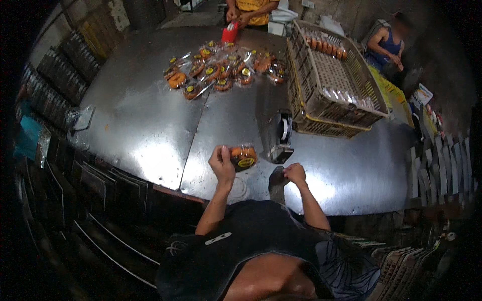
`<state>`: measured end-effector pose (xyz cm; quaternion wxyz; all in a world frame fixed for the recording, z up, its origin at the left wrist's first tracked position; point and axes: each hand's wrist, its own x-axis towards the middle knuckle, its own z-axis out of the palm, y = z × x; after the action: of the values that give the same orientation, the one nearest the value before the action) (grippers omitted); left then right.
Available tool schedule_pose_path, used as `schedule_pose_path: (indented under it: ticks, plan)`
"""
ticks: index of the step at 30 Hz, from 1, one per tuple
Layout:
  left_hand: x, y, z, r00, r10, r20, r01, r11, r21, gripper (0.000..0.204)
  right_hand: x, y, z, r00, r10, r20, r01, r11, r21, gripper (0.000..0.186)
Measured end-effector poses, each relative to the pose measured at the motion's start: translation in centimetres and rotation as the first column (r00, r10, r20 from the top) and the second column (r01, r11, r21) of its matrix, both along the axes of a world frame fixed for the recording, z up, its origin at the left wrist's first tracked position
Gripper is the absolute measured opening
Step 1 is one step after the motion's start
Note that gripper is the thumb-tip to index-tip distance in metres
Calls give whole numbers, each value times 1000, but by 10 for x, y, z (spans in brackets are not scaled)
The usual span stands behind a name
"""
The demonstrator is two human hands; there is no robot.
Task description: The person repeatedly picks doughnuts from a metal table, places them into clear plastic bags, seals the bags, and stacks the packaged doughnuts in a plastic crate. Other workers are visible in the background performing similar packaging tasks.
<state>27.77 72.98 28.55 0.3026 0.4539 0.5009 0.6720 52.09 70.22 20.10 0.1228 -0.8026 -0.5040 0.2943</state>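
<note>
Near the table's front edge, my left hand (pixel 222 164) is closed on the side of a bagged ring-shaped bread (pixel 243 156). The bread is brown, wrapped in clear plastic, with a round yellow label on it. My right hand (pixel 296 174) is closed in a pinch over the table, to the right of the bread; anything between the fingertips is too small to make out. Just beyond that hand stands a dark tape dispenser (pixel 281 138) with a white-cored roll, apart from my fingers. Farther off lies a pile of similar bagged breads (pixel 221 71), many with yellow labels.
Stacked plastic crates (pixel 329 108) stand at the right of the metal table (pixel 135 115), with rows of bagged breads in the top one. Across the table, a person in a yellow shirt (pixel 253 11) handles a red object (pixel 229 33). Another person (pixel 386 47) sits at far right.
</note>
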Motion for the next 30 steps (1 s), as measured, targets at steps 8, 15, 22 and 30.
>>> schedule_pose_path:
  ticks: [8,15,22,30]
  plan:
    - [21,26,15,958,69,-277,84,860,503,26,-34,18,170,599,789,-136,-455,476,753,17]
    - [22,29,35,929,88,-360,238,601,763,23,-69,60,193,686,550,-477,-465,835,295,20]
    - [21,17,11,977,15,-212,45,960,276,28,-70,80,136,408,306,-860,-263,942,211,39]
    - [20,41,-5,957,277,-82,-276,961,13,30,-84,28,102,848,409,-337,-257,873,414,60]
